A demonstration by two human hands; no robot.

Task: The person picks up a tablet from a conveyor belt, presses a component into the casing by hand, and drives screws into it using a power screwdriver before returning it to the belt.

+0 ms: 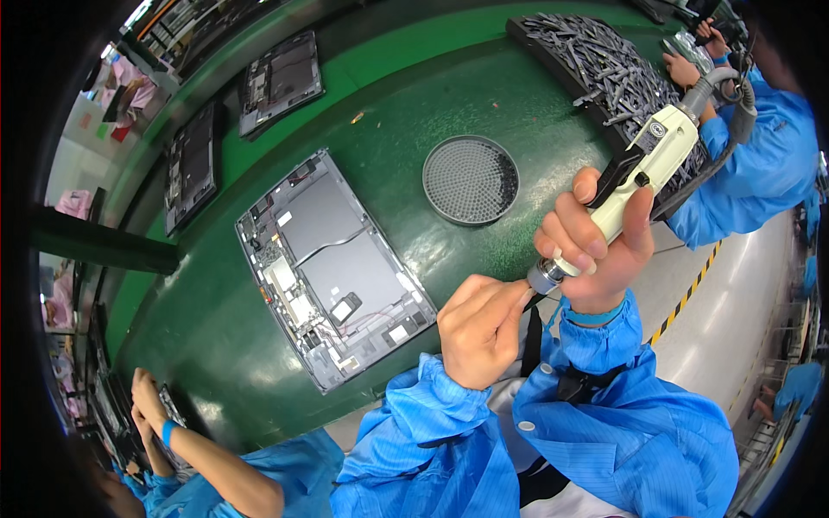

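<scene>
1. While the right hand [602, 242] wraps around the body of a cream power driver [663, 148], the left hand [479, 335] has its fingers pinched narrow at the driver's nose; whether they hold something small, I cannot tell.
2. At the near edge of the green desk [371, 164], right of its middle, the driver slants with its nose down to the left.
3. Farther in from that edge lies a round dish [462, 177], dark bits gathered along its right side.
4. Left of the dish, an open laptop shell [332, 250] lies aslant, one corner close to the desk's near edge.
5. Toward the desk's right end are heaped dark strips [596, 73], a co-worker in blue [751, 173] beside them.
6. Beyond the far edge lie two more shells [282, 82].
</scene>
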